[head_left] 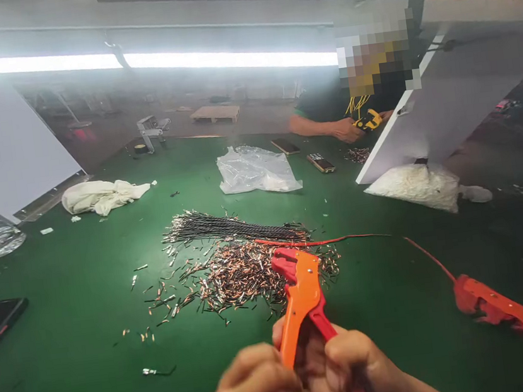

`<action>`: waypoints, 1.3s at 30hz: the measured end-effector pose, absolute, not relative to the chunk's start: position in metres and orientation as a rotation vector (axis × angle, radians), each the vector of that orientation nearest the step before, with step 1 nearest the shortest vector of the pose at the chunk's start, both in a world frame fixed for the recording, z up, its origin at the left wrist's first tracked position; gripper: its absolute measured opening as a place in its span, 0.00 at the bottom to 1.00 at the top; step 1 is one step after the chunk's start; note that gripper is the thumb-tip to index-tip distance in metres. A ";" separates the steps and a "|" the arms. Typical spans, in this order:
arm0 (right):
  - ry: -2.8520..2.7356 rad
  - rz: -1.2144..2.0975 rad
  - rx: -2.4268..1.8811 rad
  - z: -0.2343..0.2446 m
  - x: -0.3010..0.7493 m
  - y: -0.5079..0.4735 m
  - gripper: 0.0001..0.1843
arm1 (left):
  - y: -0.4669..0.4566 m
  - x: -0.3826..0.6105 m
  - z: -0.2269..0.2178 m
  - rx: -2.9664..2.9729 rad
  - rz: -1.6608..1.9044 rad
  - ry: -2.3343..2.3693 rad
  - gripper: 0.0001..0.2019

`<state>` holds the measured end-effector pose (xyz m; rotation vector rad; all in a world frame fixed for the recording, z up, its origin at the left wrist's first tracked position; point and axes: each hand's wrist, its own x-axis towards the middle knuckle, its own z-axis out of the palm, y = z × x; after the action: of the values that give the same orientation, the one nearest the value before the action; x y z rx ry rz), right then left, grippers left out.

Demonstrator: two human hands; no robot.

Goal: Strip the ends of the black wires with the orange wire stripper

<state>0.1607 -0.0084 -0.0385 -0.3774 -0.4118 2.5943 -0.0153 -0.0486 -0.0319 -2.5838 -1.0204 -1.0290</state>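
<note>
An orange and red wire stripper (304, 286) stands upright in front of me, jaws at the top. My right hand (365, 361) is wrapped around its handles, which are spread apart. Beside the orange handle, my left hand (258, 381) is closed with curled fingers; what it pinches, if anything, is hidden. Behind the jaws lies a heap of short wire scraps (242, 274), black and copper-coloured. A bundle of black wires (217, 223) rests along the far side of the heap. One thin red wire (338, 239) stretches right from the heap.
A second orange wire stripper (513, 308) lies at right on the green table (89, 312). Farther back are a clear plastic bag (258, 168), a white cloth (104, 195), phones and a white sack (416, 188). Across the table, a person's hand (346, 129) holds a yellow tool.
</note>
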 end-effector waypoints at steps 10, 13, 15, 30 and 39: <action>-0.898 2.122 -0.526 -0.058 0.167 -0.010 0.17 | -0.020 -0.013 0.005 -2.018 -1.280 -1.467 0.09; -1.147 1.905 -0.588 -0.067 0.168 -0.012 0.17 | -0.020 -0.006 0.010 -2.108 -1.249 -1.458 0.10; -1.229 1.859 -0.619 -0.067 0.169 -0.012 0.16 | -0.023 -0.004 0.014 -2.202 -1.222 -1.467 0.10; -1.247 1.998 -0.534 -0.060 0.164 -0.011 0.13 | -0.031 -0.003 0.013 -2.506 -1.338 -1.661 0.09; -1.195 2.060 -0.480 -0.068 0.163 -0.014 0.19 | -0.023 -0.002 0.027 -2.759 -1.616 -2.207 0.15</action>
<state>0.1632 -0.0136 -0.0685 -0.4805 -1.1949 2.0599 -0.0018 -0.0229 0.0272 -2.7589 -2.2066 -1.6155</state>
